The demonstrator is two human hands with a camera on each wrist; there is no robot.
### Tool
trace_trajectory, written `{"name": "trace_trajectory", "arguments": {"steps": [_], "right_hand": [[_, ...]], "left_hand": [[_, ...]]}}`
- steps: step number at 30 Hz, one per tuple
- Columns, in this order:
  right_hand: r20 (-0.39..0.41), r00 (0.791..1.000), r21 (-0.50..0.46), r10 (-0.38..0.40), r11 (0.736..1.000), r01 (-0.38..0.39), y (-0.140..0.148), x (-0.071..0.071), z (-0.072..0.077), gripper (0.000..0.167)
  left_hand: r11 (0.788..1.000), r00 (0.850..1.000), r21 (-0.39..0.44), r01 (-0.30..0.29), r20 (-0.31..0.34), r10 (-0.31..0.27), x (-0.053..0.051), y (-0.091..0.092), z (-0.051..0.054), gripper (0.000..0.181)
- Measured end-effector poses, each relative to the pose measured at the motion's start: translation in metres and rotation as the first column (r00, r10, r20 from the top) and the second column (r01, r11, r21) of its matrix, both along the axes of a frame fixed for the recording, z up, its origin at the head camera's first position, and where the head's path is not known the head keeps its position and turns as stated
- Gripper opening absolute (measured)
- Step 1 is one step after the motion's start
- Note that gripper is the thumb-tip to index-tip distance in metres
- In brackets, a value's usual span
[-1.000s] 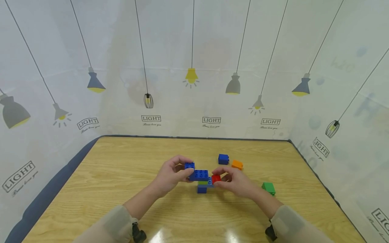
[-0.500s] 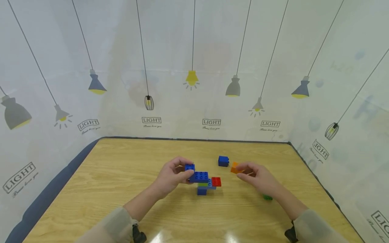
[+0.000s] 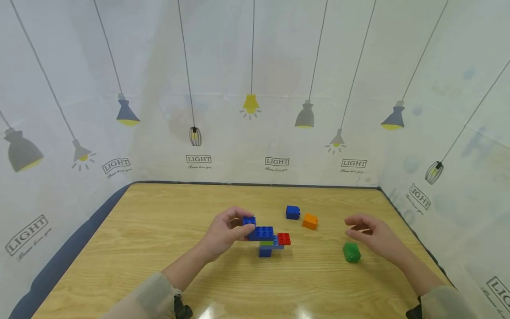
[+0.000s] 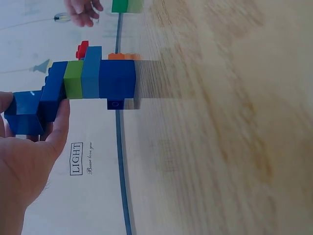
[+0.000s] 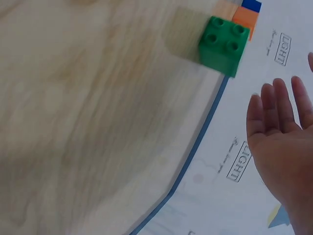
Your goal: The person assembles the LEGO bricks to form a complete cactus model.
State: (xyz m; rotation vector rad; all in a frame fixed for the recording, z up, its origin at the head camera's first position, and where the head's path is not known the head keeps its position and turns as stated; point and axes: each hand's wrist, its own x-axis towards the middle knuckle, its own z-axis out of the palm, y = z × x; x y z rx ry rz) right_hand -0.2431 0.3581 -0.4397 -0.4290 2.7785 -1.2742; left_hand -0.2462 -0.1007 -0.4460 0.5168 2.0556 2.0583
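Observation:
My left hand (image 3: pixel 223 232) pinches a small blue building brick (image 3: pixel 249 220) at the top left of a stepped brick structure. Under it lies a longer blue brick (image 3: pixel 264 233). In the left wrist view, a lime green brick (image 4: pixel 74 79), a light blue brick (image 4: pixel 91 73) and a blue base brick (image 4: pixel 117 78) follow down to the table. A red brick (image 3: pixel 284 239) sits on the light blue one's right end. My right hand (image 3: pixel 374 237) holds nothing, fingers loosely bent, near a green brick (image 3: pixel 352 251); in the right wrist view they are apart.
Beyond the structure, a loose blue brick (image 3: pixel 292 212) and an orange brick (image 3: pixel 310 221) lie on the wooden table (image 3: pixel 179 199). A lamp-patterned curtain (image 3: pixel 223 110) encloses the table's back and sides.
My right hand has left the red brick, passed over the orange brick and moved right to beside the green brick. The left hand keeps its hold on the structure, almost unmoved.

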Motion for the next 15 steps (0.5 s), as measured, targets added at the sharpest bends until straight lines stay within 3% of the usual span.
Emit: {"name": "trace_trajectory", "arguments": {"steps": [6,9,15], "right_hand": [[0.122,0.988,0.040,0.090,0.995,-0.095,0.020,0.003,-0.008,0.055],[0.196,0.971,0.025,0.138,0.989,-0.146,0.026,0.005,-0.011,0.059],[0.245,0.934,-0.021,0.260,0.964,-0.263,0.031,0.005,-0.015,0.058]], "left_hand": [[0.999,1.000,-0.034,-0.002,-0.021,0.001,-0.001,0.000,0.000,0.031],[0.999,1.000,-0.043,0.000,-0.024,-0.001,-0.001,-0.001,-0.001,0.032],[0.999,1.000,-0.038,0.006,-0.011,-0.006,-0.002,-0.003,0.000,0.033]]}}
